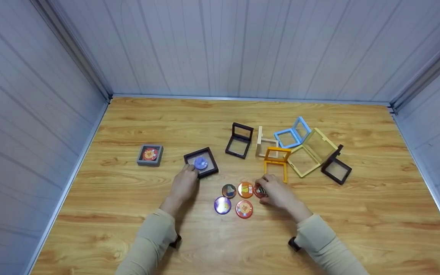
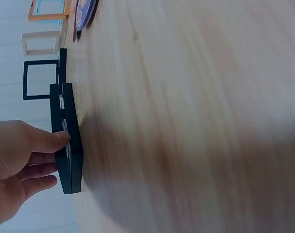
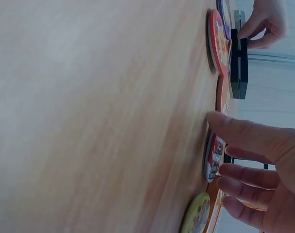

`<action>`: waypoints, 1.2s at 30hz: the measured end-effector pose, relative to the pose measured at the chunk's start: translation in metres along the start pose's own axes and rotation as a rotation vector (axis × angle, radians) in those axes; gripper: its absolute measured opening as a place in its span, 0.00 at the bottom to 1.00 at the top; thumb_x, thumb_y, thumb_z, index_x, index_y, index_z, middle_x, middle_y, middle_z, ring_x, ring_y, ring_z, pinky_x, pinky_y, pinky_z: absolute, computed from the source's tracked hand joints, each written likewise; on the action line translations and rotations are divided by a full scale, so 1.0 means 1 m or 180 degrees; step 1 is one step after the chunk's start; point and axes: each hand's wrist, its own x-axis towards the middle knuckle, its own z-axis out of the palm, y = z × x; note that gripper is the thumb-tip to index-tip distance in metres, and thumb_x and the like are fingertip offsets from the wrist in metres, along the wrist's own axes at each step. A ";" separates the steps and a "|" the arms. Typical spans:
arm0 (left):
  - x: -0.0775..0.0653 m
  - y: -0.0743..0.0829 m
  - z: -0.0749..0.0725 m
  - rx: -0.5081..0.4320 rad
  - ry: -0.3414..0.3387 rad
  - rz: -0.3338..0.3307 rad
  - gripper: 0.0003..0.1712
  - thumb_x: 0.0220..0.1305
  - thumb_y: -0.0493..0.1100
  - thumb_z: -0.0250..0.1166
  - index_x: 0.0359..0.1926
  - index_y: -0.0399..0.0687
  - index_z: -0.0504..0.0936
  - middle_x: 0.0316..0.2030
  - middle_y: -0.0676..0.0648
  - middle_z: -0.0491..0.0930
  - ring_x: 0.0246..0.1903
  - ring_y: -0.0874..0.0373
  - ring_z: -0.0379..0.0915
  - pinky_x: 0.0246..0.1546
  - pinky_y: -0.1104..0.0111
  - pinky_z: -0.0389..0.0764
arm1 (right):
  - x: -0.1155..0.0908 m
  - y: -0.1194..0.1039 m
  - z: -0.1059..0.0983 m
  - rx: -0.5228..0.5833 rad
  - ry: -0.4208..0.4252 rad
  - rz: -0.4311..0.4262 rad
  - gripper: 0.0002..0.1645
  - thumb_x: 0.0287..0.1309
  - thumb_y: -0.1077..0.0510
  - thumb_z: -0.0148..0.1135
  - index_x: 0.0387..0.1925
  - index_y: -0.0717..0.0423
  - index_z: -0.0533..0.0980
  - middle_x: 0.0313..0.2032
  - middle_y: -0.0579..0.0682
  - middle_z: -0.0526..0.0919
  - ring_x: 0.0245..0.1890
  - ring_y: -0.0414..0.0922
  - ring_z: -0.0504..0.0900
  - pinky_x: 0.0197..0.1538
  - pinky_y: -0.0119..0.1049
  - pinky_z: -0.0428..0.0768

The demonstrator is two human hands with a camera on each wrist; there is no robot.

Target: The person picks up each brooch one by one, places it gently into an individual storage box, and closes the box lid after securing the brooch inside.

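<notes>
A black display frame (image 1: 211,173) lies flat and closed on the table, with a round blue badge (image 1: 201,163) behind its clear film. My left hand (image 1: 185,183) grips this frame at its near-left corner, thumb along the side seam (image 2: 64,138). On the right, my right hand (image 1: 279,192) is over a dark red badge (image 3: 215,153); thumb and spread fingers lie around it, without a visible grip. Beside it are an orange badge (image 1: 245,190), a red badge (image 1: 244,209), a purple badge (image 1: 222,205) and a dark badge (image 1: 228,190). A yellow-green badge (image 3: 197,213) shows below the right fingers.
A grey frame (image 1: 150,155) holding a red badge lies at left. Open frames stand beyond the badges: black (image 1: 239,146), cream (image 1: 259,141), blue (image 1: 288,138), orange (image 1: 277,162), yellow (image 1: 304,160) and another black one (image 1: 336,170). Pale panels (image 1: 224,49) wall the table.
</notes>
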 end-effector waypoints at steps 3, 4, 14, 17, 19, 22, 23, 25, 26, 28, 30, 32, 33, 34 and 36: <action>0.000 -0.004 -0.002 0.0018 -0.0038 0.0017 0.06 0.47 0.25 0.56 0.27 0.31 0.78 0.29 0.40 0.75 0.33 0.49 0.70 0.31 0.62 0.76 | -0.002 0.000 0.000 -0.0007 0.0036 -0.0030 0.31 0.37 0.57 0.71 0.47 0.61 0.73 0.40 0.55 0.73 0.42 0.51 0.72 0.44 0.44 0.73; 0.000 -0.005 -0.003 0.0018 -0.0050 0.0024 0.06 0.46 0.24 0.56 0.27 0.31 0.78 0.29 0.40 0.75 0.33 0.48 0.70 0.32 0.62 0.76 | -0.003 0.000 0.001 -0.0015 0.0062 -0.0062 0.30 0.37 0.57 0.71 0.46 0.61 0.73 0.39 0.54 0.73 0.41 0.51 0.72 0.43 0.44 0.73; 0.001 -0.021 -0.009 0.0189 -0.0222 0.0017 0.09 0.43 0.22 0.56 0.28 0.30 0.78 0.29 0.39 0.74 0.31 0.48 0.69 0.31 0.62 0.75 | -0.010 0.001 0.007 0.0038 0.0250 -0.0143 0.28 0.36 0.56 0.72 0.43 0.63 0.75 0.36 0.55 0.72 0.37 0.50 0.72 0.39 0.43 0.74; 0.001 -0.025 -0.010 0.0228 -0.0282 0.0016 0.08 0.45 0.22 0.56 0.29 0.29 0.78 0.30 0.37 0.74 0.32 0.46 0.70 0.33 0.61 0.76 | -0.011 0.001 0.009 0.0107 0.0185 -0.0069 0.29 0.37 0.56 0.71 0.44 0.64 0.74 0.38 0.57 0.72 0.39 0.52 0.72 0.41 0.45 0.73; 0.001 -0.028 -0.010 0.0255 -0.0321 0.0014 0.09 0.45 0.22 0.56 0.29 0.29 0.79 0.31 0.37 0.74 0.33 0.45 0.71 0.34 0.60 0.76 | -0.013 0.000 0.009 0.0163 0.0117 0.0015 0.30 0.38 0.56 0.71 0.45 0.64 0.73 0.41 0.60 0.72 0.42 0.54 0.72 0.44 0.47 0.72; 0.002 -0.034 -0.011 0.0304 -0.0364 0.0005 0.09 0.44 0.22 0.56 0.29 0.29 0.79 0.31 0.37 0.74 0.33 0.45 0.71 0.35 0.60 0.76 | -0.015 -0.002 0.007 0.0262 0.0020 0.0121 0.31 0.39 0.56 0.70 0.47 0.64 0.72 0.45 0.63 0.71 0.45 0.58 0.71 0.48 0.51 0.70; 0.003 -0.035 -0.011 0.0315 -0.0374 0.0002 0.09 0.44 0.22 0.57 0.30 0.28 0.79 0.31 0.37 0.74 0.32 0.45 0.71 0.35 0.60 0.76 | -0.016 -0.003 0.006 0.0300 0.0005 0.0146 0.31 0.39 0.56 0.70 0.47 0.64 0.72 0.45 0.64 0.71 0.45 0.58 0.71 0.48 0.51 0.70; 0.004 -0.039 -0.012 0.0326 -0.0399 -0.0013 0.09 0.43 0.22 0.57 0.29 0.28 0.79 0.31 0.37 0.74 0.32 0.46 0.70 0.35 0.60 0.75 | -0.017 -0.005 0.005 0.0379 -0.0011 0.0173 0.30 0.39 0.56 0.70 0.47 0.64 0.72 0.45 0.62 0.71 0.44 0.58 0.72 0.48 0.51 0.70; 0.004 -0.040 -0.012 0.0320 -0.0413 -0.0023 0.09 0.43 0.22 0.57 0.30 0.28 0.79 0.31 0.37 0.74 0.32 0.46 0.70 0.35 0.60 0.75 | -0.018 -0.005 0.005 0.0419 -0.0013 0.0173 0.30 0.38 0.57 0.70 0.46 0.64 0.72 0.44 0.61 0.71 0.44 0.57 0.72 0.47 0.50 0.70; 0.005 -0.043 -0.013 0.0309 -0.0444 -0.0052 0.10 0.43 0.22 0.56 0.30 0.28 0.79 0.32 0.37 0.75 0.33 0.46 0.70 0.36 0.60 0.74 | -0.020 -0.007 0.005 0.0496 0.0002 0.0167 0.30 0.38 0.57 0.70 0.46 0.63 0.72 0.43 0.59 0.71 0.43 0.54 0.72 0.46 0.48 0.72; 0.006 -0.046 -0.015 0.0293 -0.0471 -0.0076 0.10 0.42 0.22 0.56 0.30 0.28 0.79 0.33 0.37 0.75 0.34 0.45 0.70 0.37 0.59 0.74 | -0.022 -0.008 0.006 0.0560 0.0041 0.0143 0.30 0.37 0.58 0.71 0.46 0.64 0.72 0.42 0.57 0.70 0.42 0.52 0.72 0.45 0.46 0.72; 0.006 -0.048 -0.016 0.0296 -0.0472 -0.0075 0.10 0.42 0.22 0.56 0.29 0.28 0.79 0.33 0.36 0.75 0.34 0.45 0.70 0.36 0.59 0.74 | -0.024 -0.009 0.006 0.0604 0.0101 0.0099 0.31 0.36 0.58 0.71 0.46 0.64 0.73 0.40 0.55 0.70 0.41 0.50 0.72 0.45 0.45 0.72; 0.006 -0.050 -0.016 0.0313 -0.0456 -0.0072 0.09 0.42 0.23 0.56 0.28 0.29 0.79 0.33 0.36 0.75 0.33 0.45 0.71 0.34 0.59 0.75 | -0.025 -0.009 0.006 0.0607 0.0148 0.0063 0.30 0.36 0.58 0.71 0.45 0.65 0.73 0.39 0.55 0.70 0.40 0.50 0.71 0.44 0.44 0.72; 0.006 -0.051 -0.017 0.0324 -0.0448 -0.0075 0.08 0.41 0.23 0.56 0.27 0.29 0.79 0.33 0.36 0.75 0.32 0.44 0.71 0.33 0.59 0.75 | -0.026 -0.010 0.006 0.0603 0.0194 0.0020 0.30 0.35 0.59 0.71 0.45 0.65 0.73 0.39 0.54 0.70 0.39 0.49 0.71 0.44 0.44 0.72; 0.006 -0.054 -0.018 0.0324 -0.0439 -0.0093 0.07 0.41 0.25 0.56 0.25 0.29 0.78 0.32 0.36 0.75 0.30 0.43 0.72 0.30 0.58 0.75 | -0.028 -0.011 0.006 0.0580 0.0273 -0.0050 0.30 0.34 0.58 0.72 0.44 0.65 0.74 0.37 0.53 0.70 0.38 0.48 0.71 0.42 0.44 0.72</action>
